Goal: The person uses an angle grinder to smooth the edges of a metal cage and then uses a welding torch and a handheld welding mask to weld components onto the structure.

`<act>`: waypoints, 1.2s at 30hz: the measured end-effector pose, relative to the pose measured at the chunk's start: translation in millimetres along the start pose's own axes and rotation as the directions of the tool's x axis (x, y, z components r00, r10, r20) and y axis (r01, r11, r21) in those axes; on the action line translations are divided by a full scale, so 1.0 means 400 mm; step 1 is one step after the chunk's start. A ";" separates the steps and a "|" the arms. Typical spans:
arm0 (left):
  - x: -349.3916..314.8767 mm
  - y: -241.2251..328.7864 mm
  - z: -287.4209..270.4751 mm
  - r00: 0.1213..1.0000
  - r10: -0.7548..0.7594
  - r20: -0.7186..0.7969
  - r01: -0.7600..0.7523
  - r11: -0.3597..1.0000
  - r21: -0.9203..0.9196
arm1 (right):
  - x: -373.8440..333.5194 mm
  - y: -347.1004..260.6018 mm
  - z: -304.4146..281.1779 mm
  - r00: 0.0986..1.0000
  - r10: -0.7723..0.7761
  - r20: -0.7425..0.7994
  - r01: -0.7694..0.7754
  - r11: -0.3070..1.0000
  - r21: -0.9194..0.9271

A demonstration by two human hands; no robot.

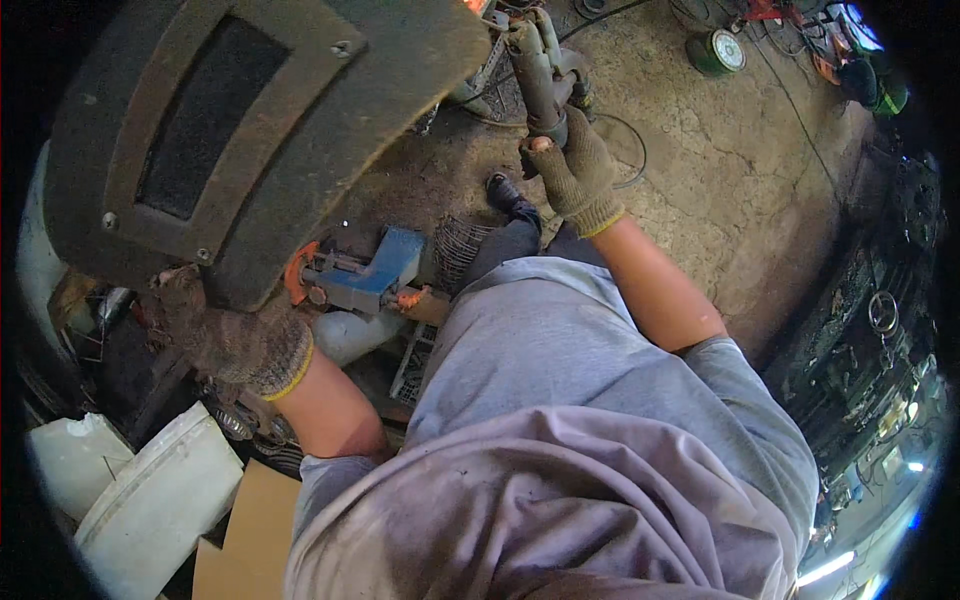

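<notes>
My left hand (225, 335), in a dirty knitted work glove with a yellow cuff edge, grips the lower edge of a dark welding hand shield (310, 140). The shield fills the upper left, and its rectangular window shows in a screwed-on frame. My right hand (580, 165), gloved the same way with a bare thumb tip, is closed round the lower end of a worn grey welding electrode holder (540, 80). The holder points up and away from me, its forked end at the top. Whether a rod sits in its jaws I cannot make out.
Beside my legs stands a blue metal fixture (375, 275) with orange parts, next to wire coils (460, 250). White panels (160, 485) and cardboard (250, 530) lie at lower left. A green round can (715, 52) and cables are on the stained concrete floor (720, 180).
</notes>
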State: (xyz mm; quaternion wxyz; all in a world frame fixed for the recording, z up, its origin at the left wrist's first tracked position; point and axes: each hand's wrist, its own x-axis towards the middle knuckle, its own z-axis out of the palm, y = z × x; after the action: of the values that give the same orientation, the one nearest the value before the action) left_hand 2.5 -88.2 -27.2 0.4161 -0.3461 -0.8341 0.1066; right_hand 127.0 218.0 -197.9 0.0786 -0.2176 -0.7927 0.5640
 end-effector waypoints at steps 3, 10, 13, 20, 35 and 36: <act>0.009 0.039 -0.019 0.998 -0.062 -0.008 0.060 0.988 -0.145 | 0.004 -0.006 0.002 1.000 -0.027 -0.001 0.027 0.998 -0.050; -0.016 -0.011 0.012 0.994 -0.073 -0.084 0.046 0.958 -0.283 | 0.002 -0.020 0.002 0.971 -0.227 -0.074 0.218 0.969 -0.119; 0.003 -0.030 -0.001 0.996 0.040 -0.075 -0.042 0.999 -0.016 | 0.005 -0.012 0.002 0.963 -0.264 -0.045 0.248 0.943 -0.223; -0.032 -0.077 0.022 0.998 -0.027 -0.049 0.027 1.000 -0.013 | 0.007 -0.010 0.007 0.973 -0.225 -0.047 0.191 0.906 -0.378; -0.045 0.096 -0.022 0.807 -0.510 0.299 0.571 0.541 -0.618 | 0.034 0.040 0.017 0.879 -0.477 -0.018 0.435 0.817 -0.379; -0.046 0.101 -0.021 0.784 -0.532 0.321 0.596 0.500 -0.629 | 0.033 0.032 0.015 0.853 -0.521 -0.025 0.462 0.777 -0.428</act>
State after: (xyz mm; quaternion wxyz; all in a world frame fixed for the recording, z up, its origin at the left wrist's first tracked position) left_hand 36.5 -71.8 -52.1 0.2280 -0.1808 -0.8923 -0.3453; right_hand 116.2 221.8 -213.5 0.2325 -0.0536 -0.9137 0.3291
